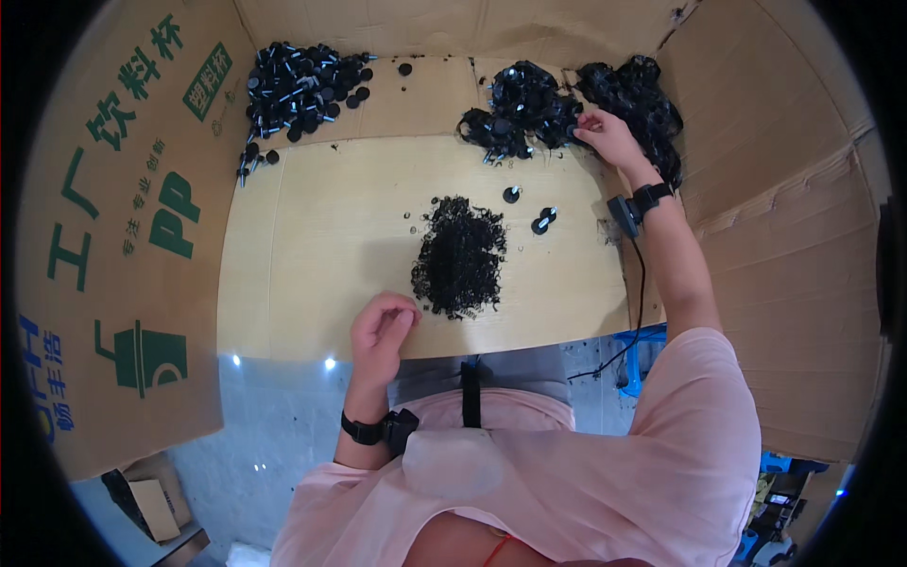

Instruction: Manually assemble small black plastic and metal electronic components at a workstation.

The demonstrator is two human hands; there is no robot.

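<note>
We sit at a pale wooden table (312, 246), smooth and matte, walled on three sides by brown corrugated cardboard (123, 236) printed in green.

Our right hand (609, 137) is stretched to the far right of the table, its fingertips pinched into the edge of a heap of black round-headed parts (524, 109). They look like small plastic caps on short stems, some catching a bluish glint. We cannot tell whether the fingers have closed on one piece or are only touching the heap. Just beyond the hand, against the cardboard wall, lies a second heap (642, 99), darker and more tangled.

Our left hand (383, 331) rests at the near edge of the table, fingers curled loosely inward with the thumb against them. Whether anything small sits inside the curl is hidden. Just beside it, toward the middle of the table, is a mound of fine black springs (460, 257), wiry and curly, with a few strays around it.

Two loose caps (529, 210) lie between the springs and the right hand. A third heap of capped pins (302, 85) sits at the far left corner.

Both wrists carry black bands (364, 430), and a thin black cable (641, 283) runs down from the right one.
</note>
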